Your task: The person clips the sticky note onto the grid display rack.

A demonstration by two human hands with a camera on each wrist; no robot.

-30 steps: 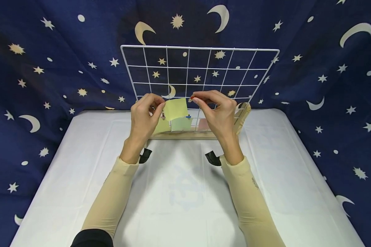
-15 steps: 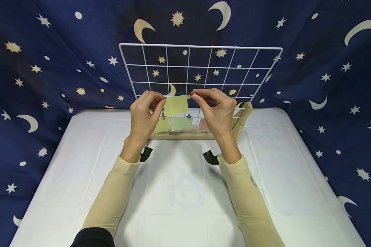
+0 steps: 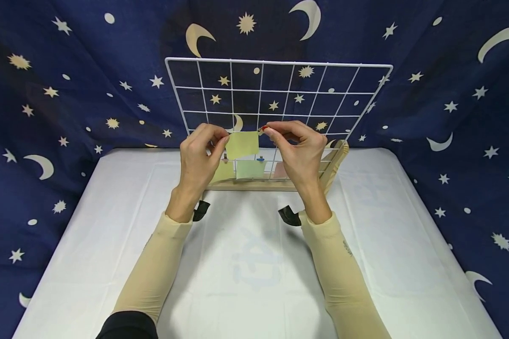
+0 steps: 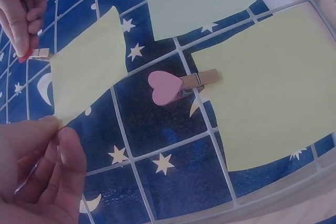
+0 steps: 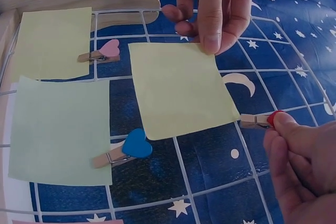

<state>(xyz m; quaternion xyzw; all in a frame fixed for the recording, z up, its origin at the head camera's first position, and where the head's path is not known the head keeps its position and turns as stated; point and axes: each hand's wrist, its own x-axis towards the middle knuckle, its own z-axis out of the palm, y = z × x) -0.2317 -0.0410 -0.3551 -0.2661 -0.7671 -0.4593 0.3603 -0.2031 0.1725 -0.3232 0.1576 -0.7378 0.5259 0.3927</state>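
My left hand (image 3: 199, 153) pinches one upper corner of a yellow paper note (image 5: 176, 87), which lies in front of the white wire grid (image 3: 275, 63). Between thumb and fingertips, my right hand (image 3: 301, 150) holds a small wooden clothespin (image 5: 253, 121) with a red heart. Its tip meets the note's opposite upper corner; whether it bites on paper or wire, I cannot tell. Lower on the grid, a pink-heart clothespin (image 4: 181, 85) holds another yellow note (image 4: 273, 87). Beside that, a blue-heart clothespin (image 5: 123, 149) holds a pale green note (image 5: 60, 129).
A pink note (image 3: 279, 170) is partly hidden behind my right hand. The grid stands in a wooden base (image 3: 254, 186) with a side piece (image 3: 336, 162) at right. White cloth (image 3: 254, 263) covers the table, and a dark blue star-patterned curtain (image 3: 110, 103) surrounds it.
The red-heart clothespin has moved slightly left to the note's corner. The held note has been lifted a little and now hangs flatter and straighter.
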